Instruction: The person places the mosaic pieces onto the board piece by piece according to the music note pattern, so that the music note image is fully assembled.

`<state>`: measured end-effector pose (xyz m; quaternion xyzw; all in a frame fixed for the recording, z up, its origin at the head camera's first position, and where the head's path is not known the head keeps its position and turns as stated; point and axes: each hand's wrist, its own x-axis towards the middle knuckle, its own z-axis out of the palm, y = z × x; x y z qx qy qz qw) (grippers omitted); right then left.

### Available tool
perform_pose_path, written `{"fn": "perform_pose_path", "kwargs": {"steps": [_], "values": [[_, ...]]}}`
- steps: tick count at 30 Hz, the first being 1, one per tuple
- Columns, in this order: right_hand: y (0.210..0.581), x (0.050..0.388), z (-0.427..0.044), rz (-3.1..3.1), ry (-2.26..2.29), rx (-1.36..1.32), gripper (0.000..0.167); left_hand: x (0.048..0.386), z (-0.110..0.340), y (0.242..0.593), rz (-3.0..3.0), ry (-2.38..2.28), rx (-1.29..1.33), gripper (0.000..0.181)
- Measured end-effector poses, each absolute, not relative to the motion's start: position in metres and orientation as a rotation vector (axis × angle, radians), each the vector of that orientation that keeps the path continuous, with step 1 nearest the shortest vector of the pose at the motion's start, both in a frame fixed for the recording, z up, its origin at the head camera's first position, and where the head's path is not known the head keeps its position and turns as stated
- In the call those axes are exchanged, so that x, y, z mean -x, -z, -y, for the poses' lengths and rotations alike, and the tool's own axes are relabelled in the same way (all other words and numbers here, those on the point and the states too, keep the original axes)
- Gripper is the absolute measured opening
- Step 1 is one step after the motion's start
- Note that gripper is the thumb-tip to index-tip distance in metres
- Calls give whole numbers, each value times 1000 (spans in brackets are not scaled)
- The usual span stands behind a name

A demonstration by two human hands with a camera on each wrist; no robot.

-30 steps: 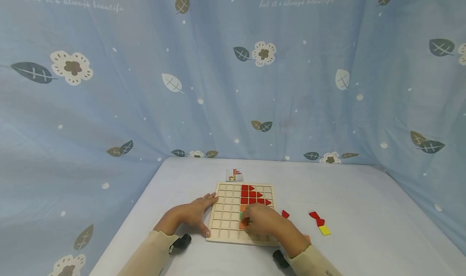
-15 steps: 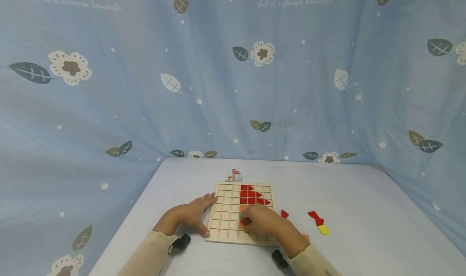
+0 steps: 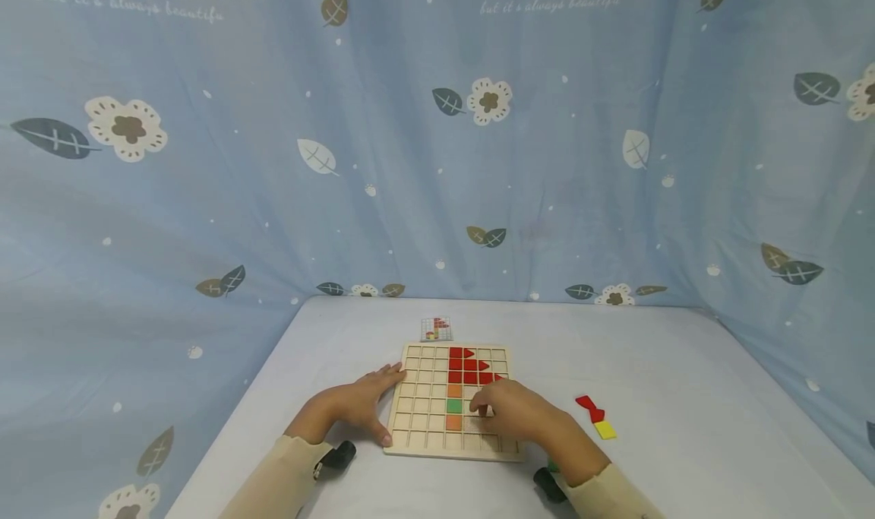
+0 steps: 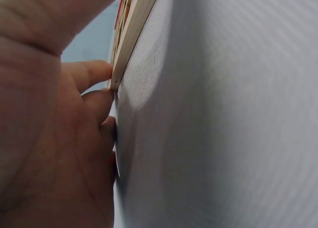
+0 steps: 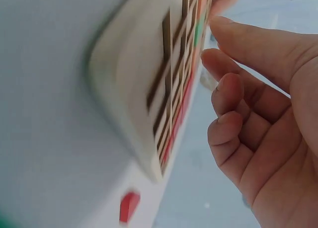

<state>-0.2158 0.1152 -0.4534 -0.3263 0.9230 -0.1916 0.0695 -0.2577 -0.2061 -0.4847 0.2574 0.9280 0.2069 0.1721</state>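
Observation:
A wooden grid board (image 3: 423, 409) lies on the table between both hands. My left hand (image 3: 357, 405) rests along its left edge, with the thumb at the near corner and the fingertips further up. Over the board's right half hovers my right hand (image 3: 518, 411), its fingers loosely bent and no piece visible between them. In one column sit an upper orange square tile (image 3: 454, 390), a green tile (image 3: 454, 406) and a lower orange tile (image 3: 454, 422). Behind them, several red tiles (image 3: 456, 365) form three rows with pointed ends; the right hand covers part of one.
A small pattern card (image 3: 436, 334) lies behind the board. Loose red pieces (image 3: 590, 408) and a yellow tile (image 3: 604, 430) lie to the right. Something green (image 3: 553, 466) shows by the right wrist. The right wrist view has a loose red piece (image 5: 129, 206) beside the board.
My right hand has moved away rightward from the lower orange tile, uncovering it and the green tile. My left hand stays at the board's edge.

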Motion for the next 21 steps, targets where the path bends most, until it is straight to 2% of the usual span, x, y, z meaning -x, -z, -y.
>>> {"fn": "perform_pose_path", "kwargs": {"steps": [11, 21], "values": [[450, 210, -173, -2853, 574, 763, 22, 255, 205, 483, -2617, -615, -716, 126], [445, 203, -202, -2862, 627, 542, 27, 257, 206, 485, -2621, -612, -726, 127]]}}
